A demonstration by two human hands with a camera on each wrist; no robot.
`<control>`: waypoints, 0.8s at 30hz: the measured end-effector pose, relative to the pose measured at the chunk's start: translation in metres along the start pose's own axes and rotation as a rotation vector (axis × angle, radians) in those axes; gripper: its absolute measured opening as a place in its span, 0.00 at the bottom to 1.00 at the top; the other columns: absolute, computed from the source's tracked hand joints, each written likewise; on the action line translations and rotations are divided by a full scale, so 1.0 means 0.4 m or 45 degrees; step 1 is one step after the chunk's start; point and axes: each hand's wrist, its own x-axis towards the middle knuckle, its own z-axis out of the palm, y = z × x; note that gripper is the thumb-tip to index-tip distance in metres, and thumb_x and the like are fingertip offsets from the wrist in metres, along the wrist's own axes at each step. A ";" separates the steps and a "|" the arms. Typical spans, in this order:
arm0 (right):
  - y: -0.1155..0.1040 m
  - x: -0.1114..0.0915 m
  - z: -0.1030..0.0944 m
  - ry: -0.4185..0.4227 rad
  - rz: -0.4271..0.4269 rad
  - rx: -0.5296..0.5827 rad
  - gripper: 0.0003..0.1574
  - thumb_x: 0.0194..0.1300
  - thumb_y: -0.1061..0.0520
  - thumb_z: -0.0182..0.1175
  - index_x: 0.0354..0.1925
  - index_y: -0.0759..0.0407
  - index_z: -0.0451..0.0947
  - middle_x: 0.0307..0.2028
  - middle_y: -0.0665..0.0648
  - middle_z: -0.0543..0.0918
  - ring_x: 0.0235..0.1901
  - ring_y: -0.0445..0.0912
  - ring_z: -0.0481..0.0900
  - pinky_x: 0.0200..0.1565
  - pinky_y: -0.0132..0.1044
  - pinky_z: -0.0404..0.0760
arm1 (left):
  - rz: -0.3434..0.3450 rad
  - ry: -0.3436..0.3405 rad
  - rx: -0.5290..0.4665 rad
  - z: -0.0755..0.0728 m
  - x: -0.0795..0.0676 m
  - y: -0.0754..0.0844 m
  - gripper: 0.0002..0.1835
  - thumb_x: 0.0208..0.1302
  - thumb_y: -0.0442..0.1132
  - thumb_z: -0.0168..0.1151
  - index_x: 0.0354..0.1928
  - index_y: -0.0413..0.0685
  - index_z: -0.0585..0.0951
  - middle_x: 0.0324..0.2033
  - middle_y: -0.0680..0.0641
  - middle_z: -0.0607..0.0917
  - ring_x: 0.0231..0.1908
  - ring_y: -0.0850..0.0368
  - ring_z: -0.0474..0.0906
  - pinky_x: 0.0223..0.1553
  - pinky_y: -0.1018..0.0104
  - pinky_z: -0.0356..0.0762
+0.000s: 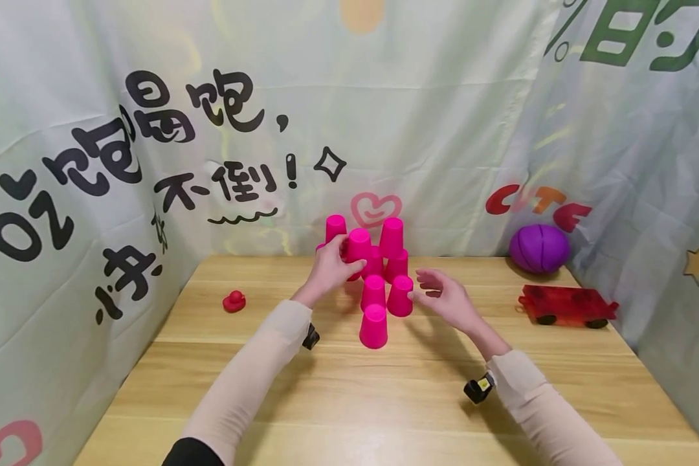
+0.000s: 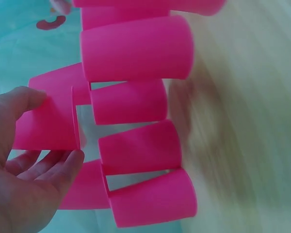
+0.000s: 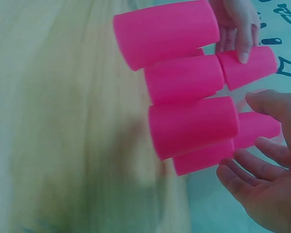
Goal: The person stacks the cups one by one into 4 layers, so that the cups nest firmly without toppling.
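1. Pink cups (image 1: 374, 262) stand mouth-down on the bench (image 1: 349, 401), partly stacked, probably because the wider end is steadier.
2. The left hand (image 1: 328, 270) pinches one upper cup (image 1: 358, 243) from two sides, perhaps to keep it level.
3. The right hand (image 1: 445, 299) has a wide grip, holding nothing, beside the cups.

The cups (image 1: 375, 328) are plain pink, the ball (image 1: 540, 249) purple, the tabletop (image 1: 378, 401) wood-grained.
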 end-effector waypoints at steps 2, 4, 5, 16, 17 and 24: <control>0.008 -0.003 0.005 -0.011 0.019 -0.008 0.38 0.67 0.56 0.72 0.70 0.67 0.72 0.64 0.73 0.80 0.61 0.67 0.82 0.65 0.62 0.81 | -0.012 0.015 0.014 0.004 0.008 0.007 0.34 0.62 0.43 0.77 0.68 0.42 0.74 0.55 0.40 0.87 0.53 0.44 0.85 0.58 0.50 0.86; 0.014 -0.003 0.009 -0.025 0.037 -0.008 0.40 0.67 0.55 0.72 0.71 0.67 0.71 0.65 0.73 0.80 0.61 0.67 0.82 0.64 0.61 0.81 | -0.026 0.033 0.028 0.009 0.015 0.012 0.35 0.62 0.43 0.77 0.68 0.41 0.75 0.55 0.40 0.87 0.54 0.43 0.85 0.58 0.51 0.86; 0.018 -0.003 0.011 -0.029 0.049 -0.012 0.40 0.67 0.55 0.72 0.71 0.67 0.70 0.65 0.73 0.80 0.61 0.67 0.82 0.64 0.61 0.81 | -0.033 0.041 0.031 0.013 0.018 0.014 0.35 0.62 0.43 0.77 0.68 0.41 0.75 0.55 0.40 0.87 0.54 0.44 0.85 0.58 0.51 0.86; 0.037 0.006 0.025 -0.043 0.063 -0.006 0.41 0.66 0.55 0.73 0.71 0.68 0.70 0.61 0.73 0.82 0.58 0.66 0.83 0.62 0.60 0.83 | -0.107 0.127 0.116 0.048 0.053 0.016 0.37 0.63 0.44 0.76 0.71 0.39 0.74 0.58 0.40 0.86 0.55 0.42 0.85 0.60 0.49 0.85; 0.037 0.007 0.026 -0.046 0.057 -0.002 0.41 0.66 0.55 0.73 0.70 0.68 0.70 0.61 0.73 0.82 0.58 0.67 0.83 0.62 0.60 0.83 | -0.123 0.125 0.124 0.050 0.055 0.016 0.38 0.63 0.45 0.76 0.72 0.39 0.73 0.58 0.40 0.86 0.56 0.42 0.84 0.60 0.49 0.85; 0.032 0.016 0.038 -0.066 0.026 0.006 0.39 0.65 0.58 0.74 0.69 0.69 0.71 0.58 0.73 0.84 0.57 0.67 0.84 0.61 0.60 0.84 | -0.124 0.121 0.146 0.064 0.062 0.011 0.39 0.65 0.43 0.75 0.74 0.38 0.71 0.59 0.39 0.86 0.56 0.41 0.85 0.60 0.49 0.85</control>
